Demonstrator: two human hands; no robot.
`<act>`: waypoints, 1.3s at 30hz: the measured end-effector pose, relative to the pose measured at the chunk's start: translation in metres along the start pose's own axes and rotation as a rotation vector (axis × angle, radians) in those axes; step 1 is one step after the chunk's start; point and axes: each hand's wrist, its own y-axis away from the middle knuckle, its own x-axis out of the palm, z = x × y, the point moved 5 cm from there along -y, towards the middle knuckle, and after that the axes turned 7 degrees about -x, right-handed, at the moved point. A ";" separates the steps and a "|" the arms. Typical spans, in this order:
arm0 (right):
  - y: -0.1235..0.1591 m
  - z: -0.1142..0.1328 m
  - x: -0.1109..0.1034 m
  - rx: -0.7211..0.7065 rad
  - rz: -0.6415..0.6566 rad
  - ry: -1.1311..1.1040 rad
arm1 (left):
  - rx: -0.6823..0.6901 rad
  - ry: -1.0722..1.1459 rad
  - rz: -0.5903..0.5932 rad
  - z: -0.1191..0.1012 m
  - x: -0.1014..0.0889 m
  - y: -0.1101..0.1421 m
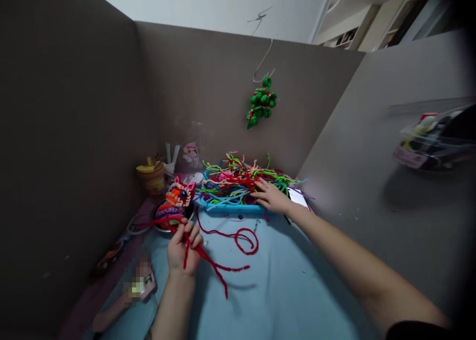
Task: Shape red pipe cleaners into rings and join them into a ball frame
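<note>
Several red pipe cleaners [215, 266] are gripped in my left hand [186, 248], whose fingers are curled round them. Their loose ends stick out to both sides over the table. My right hand [274, 198] reaches to the blue tray [238, 210], fingers stretched out and touching the heap of multicoloured pipe cleaners [223, 185]. Beyond my left hand, a colourful figure [180, 195] made of pipe cleaners, with a blue eye, sits in a dark bowl [155, 216]. One curled red pipe cleaner [247, 239] lies on the light blue cloth between my hands.
Grey panels [208, 92] wall in the table on three sides. A green ornament [262, 102] hangs from a wire at the back. At the left stand a tan pot [150, 177] and a white cup [169, 168]. A clear holder [420, 149] is fixed to the right panel.
</note>
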 end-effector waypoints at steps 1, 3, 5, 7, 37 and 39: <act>0.004 0.014 -0.007 -0.048 -0.040 -0.013 | 0.004 -0.001 0.012 -0.001 0.000 0.000; 0.016 0.053 -0.014 -0.189 -0.048 -0.052 | 0.009 -0.008 0.024 -0.003 0.000 0.001; 0.032 0.093 -0.008 -0.248 0.025 -0.111 | 0.012 -0.013 0.026 -0.002 -0.001 0.001; 0.047 0.124 0.007 -0.162 0.108 -0.169 | 0.006 -0.017 0.023 0.000 -0.001 0.001; 0.062 0.092 0.045 0.714 0.021 -0.415 | -0.036 -0.036 -0.081 0.007 -0.004 -0.002; 0.062 0.109 0.046 0.633 0.032 -0.466 | -0.036 -0.037 -0.078 0.006 -0.004 -0.001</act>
